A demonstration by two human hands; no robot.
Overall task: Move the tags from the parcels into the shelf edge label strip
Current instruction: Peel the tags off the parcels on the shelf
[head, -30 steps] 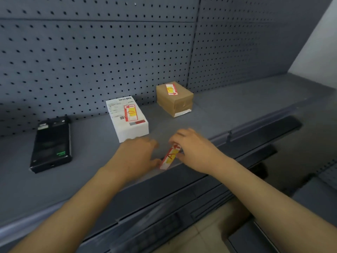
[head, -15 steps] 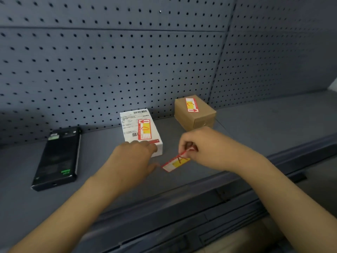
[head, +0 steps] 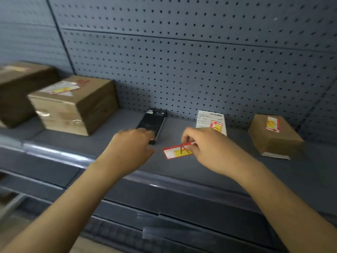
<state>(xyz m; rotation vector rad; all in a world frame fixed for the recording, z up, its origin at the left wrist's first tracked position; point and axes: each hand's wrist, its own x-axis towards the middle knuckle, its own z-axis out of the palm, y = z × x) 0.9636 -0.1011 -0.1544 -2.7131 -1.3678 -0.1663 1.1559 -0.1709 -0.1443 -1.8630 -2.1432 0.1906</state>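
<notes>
The right hand (head: pixel 209 148) pinches a red-edged tag (head: pixel 177 151) by its right end, thumb and fingers closed on it, so the free end, marked with an A, sticks out leftward over the shelf (head: pixel 300 176). Gripping one end seems meant to leave the rest free to feed into a slot. The left hand (head: pixel 131 148) hovers just left of the tag, fingers loosely curled and holding nothing, its tips over the near end of a black scanner (head: pixel 152 121); it looks placed to steady the tag or the strip.

Near the hands, along the shelf's front edge, runs the label strip (head: pixel 60 154), clear and shiny at the left. The tag is above the shelf, not yet at the strip, so it must come nearer and lower to slide in.

Behind the right hand lies a white parcel (head: pixel 206 118) with its tag (head: pixel 216 125) on top. Far right sits a small brown parcel (head: pixel 273 141), also tagged (head: pixel 273 124). At far left, a large brown box (head: pixel 76 105) carries a tag (head: pixel 62 89), blurred; another box (head: pixel 20 88) beyond it is too blurred to read. Those tags appear left to move.
</notes>
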